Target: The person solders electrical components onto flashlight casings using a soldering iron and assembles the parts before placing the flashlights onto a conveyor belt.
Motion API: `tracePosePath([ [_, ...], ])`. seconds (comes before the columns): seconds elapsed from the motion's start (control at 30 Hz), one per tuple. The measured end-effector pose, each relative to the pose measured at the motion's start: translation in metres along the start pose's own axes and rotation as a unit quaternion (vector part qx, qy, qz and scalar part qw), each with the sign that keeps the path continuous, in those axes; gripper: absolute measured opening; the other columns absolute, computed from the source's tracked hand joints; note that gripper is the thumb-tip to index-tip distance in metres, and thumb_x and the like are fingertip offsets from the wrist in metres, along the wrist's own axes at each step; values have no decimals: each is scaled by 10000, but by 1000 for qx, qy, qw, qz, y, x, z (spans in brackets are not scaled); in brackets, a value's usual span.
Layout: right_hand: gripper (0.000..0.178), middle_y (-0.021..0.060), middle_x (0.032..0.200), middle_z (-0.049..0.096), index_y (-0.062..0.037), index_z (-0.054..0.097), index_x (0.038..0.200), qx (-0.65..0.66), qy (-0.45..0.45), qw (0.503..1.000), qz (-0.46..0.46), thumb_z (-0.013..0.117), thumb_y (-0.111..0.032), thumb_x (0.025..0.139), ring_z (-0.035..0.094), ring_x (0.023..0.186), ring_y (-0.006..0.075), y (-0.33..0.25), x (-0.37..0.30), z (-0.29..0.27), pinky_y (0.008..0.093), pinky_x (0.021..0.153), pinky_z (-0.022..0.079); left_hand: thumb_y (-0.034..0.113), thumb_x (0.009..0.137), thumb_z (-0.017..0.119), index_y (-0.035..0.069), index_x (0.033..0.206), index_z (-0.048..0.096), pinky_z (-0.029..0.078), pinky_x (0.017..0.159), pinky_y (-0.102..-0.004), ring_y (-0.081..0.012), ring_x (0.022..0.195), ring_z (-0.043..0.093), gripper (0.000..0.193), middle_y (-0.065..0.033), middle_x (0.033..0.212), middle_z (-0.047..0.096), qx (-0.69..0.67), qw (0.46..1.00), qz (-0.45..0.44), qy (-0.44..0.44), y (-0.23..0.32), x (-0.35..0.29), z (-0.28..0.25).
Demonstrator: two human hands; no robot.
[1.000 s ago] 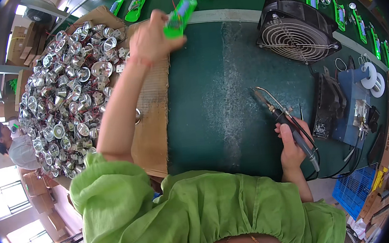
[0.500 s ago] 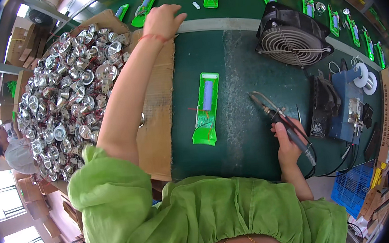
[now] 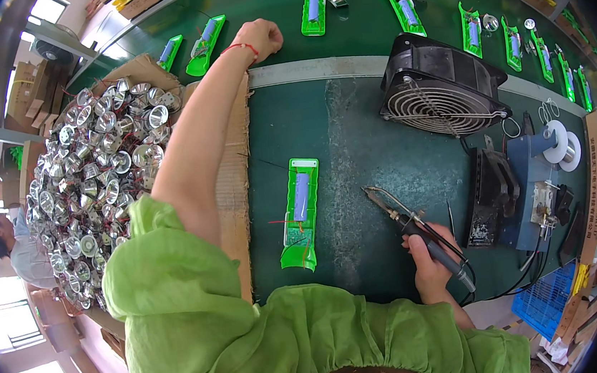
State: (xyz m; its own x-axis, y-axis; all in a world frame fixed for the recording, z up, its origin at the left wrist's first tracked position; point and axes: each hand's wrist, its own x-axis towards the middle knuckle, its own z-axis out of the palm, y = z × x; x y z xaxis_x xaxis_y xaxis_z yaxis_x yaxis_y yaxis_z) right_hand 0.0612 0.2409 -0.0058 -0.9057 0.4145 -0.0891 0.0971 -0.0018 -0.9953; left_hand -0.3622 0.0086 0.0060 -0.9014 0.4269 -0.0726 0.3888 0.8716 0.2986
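Note:
My left hand [image 3: 262,39] reaches far across the bench to the green strip beyond the grey rail. Its fingers are curled closed; what they hold, if anything, is hidden. Just left of it lies an open green plastic housing [image 3: 206,46] with a blue cylindrical battery. My right hand [image 3: 431,261] grips a soldering iron [image 3: 431,247], its tip pointing up and left over the bench. Between my arms another green housing [image 3: 300,215] lies open, showing a blue battery [image 3: 301,196], a small circuit board and thin red and black wires.
A heap of shiny reflector cups [image 3: 97,184] lies left, beside flattened cardboard [image 3: 233,214]. A black fan with a wire grille [image 3: 440,94] stands at right, near a blue soldering station [image 3: 519,165] and solder spools [image 3: 555,131]. Several green housings line the far strip. Someone sits far left.
My left hand's fingers have gone from spread to curled, and it sits slightly right of the housing. The small white piece on the strip no longer shows. The whole view has shifted.

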Motion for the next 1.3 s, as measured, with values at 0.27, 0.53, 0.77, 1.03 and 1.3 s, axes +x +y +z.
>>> tracePosePath([
  [0.27,225,126,827,671,58,590,988,29,7,1000,10,673,-15,793,653,716,152,-2,-1,2,250,655,518,80,875,585,29,1146,627,525,654,-205,-104,726,644,279,-36,850,676,-326,944,-24,47,24,-11,-3],
  [0.53,217,113,806,669,49,598,969,16,5,1000,-15,684,-30,785,642,700,140,1,0,0,241,636,504,136,803,699,14,919,654,485,569,-188,-85,709,662,174,-49,844,699,-387,900,-165,110,65,13,16],
  [0.77,226,102,817,668,43,606,970,4,-1,1000,-18,692,-36,777,636,705,134,1,1,-3,239,634,501,131,796,720,18,921,694,504,614,-190,-77,711,644,170,-45,815,690,-363,919,-111,105,49,16,11],
  [1.03,227,102,811,669,46,610,970,22,15,1000,3,691,-30,772,635,702,133,0,1,-1,241,638,503,172,769,753,38,883,721,485,580,-196,-76,644,599,179,-25,768,674,-428,871,-182,158,70,19,27],
  [1.3,226,107,833,663,46,608,965,8,4,1000,-5,691,-23,767,637,710,138,-1,0,-2,246,646,507,215,738,782,61,833,733,398,504,-197,-60,552,466,188,5,666,604,-360,900,-200,138,69,27,28],
])
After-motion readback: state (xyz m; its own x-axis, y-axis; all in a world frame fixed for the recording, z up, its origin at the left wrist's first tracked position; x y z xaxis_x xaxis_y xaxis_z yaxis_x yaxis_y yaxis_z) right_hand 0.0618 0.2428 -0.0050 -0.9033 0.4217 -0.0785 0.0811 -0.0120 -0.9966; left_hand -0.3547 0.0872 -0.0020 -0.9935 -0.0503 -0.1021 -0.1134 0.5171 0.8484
